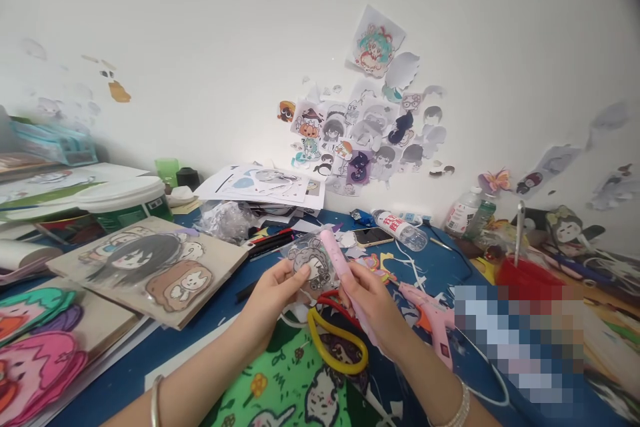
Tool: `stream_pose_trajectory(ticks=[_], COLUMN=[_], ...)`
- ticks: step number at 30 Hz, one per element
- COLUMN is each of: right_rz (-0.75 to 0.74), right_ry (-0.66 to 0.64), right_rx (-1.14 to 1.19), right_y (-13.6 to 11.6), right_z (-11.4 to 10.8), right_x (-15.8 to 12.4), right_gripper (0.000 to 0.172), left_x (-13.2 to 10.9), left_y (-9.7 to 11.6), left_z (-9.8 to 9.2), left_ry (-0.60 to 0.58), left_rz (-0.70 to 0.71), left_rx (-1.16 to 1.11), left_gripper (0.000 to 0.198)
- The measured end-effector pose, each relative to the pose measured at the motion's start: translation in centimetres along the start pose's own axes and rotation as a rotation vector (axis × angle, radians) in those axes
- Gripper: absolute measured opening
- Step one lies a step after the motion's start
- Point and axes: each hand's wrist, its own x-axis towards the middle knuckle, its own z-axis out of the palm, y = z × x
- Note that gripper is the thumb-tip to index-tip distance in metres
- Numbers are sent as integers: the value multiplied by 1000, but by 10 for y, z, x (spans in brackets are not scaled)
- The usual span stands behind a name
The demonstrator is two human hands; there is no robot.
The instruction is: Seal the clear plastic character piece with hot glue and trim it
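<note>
My left hand (pixel 273 297) pinches a small clear sticker cutout (pixel 310 263) with a grey-haired cartoon figure, holding it up over the blue table (pixel 210 320). My right hand (pixel 373 307) is wrapped round a pink pen-shaped tool (pixel 336 255), whose tip rests against the cutout's right edge. Both hands hover above yellow-and-red handled scissors (pixel 336 343) lying on the table. A pink glue gun (pixel 434 320) lies just right of my right hand.
Painted wooden boards (pixel 150 267) and colourful cartoon cutouts (pixel 35 347) fill the left. Paper sheets (pixel 265 185), a phone (pixel 373 236), plastic bottles (pixel 400 227), a green tub (pixel 125 203) and a red container (pixel 525 275) stand toward the wall. Stickers (pixel 360 133) cover the wall.
</note>
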Motion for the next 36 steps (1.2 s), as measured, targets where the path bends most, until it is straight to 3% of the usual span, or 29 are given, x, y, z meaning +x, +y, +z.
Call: stream_pose_trajectory(ticks=[8, 13, 15, 18, 21, 23, 25, 27, 31, 33, 36], right_rz=[-46, -180, -259, -427, -601, -659, -657, -610, -422, -297, -125], right_ry=[34, 154, 193, 223, 200, 184, 178, 173, 177, 134, 17], right_rx=[-205, -624, -848, -1117, -1274, -1339, -1360, -1321, -1121, -930, -493], right_y=[2, -4, -6, -6, -3, -1, -1, -2, -5, -5, -2], right_z=[-6, -11, -12, -11, -10, -10, -10, -11, -14, -17, -21], right_x=[2, 1, -1, -4, -5, -5, -5, -4, -3, -2, 0], right_gripper=[30, 20, 16, 14, 16, 18, 18, 16, 15, 21, 40], left_x=[5, 7, 10, 12, 11, 11, 13, 14, 18, 18, 16], left_y=[-3, 6, 12, 19, 23, 23, 20, 17, 14, 15, 20], left_z=[-1, -8, -16, -28, -33, -34, -34, -34, -34, -32, -26], left_ry=[-15, 73, 173, 275, 183, 83, 6, -15, 51, 27, -31], left_rz=[-17, 121, 337, 889, 1301, 1373, 1337, 1201, 643, 385, 171], left_rx=[18, 180, 410, 972, 1367, 1485, 1523, 1477, 1140, 954, 630], left_gripper=[34, 46, 50, 51, 42, 32, 29, 40, 66, 51, 31])
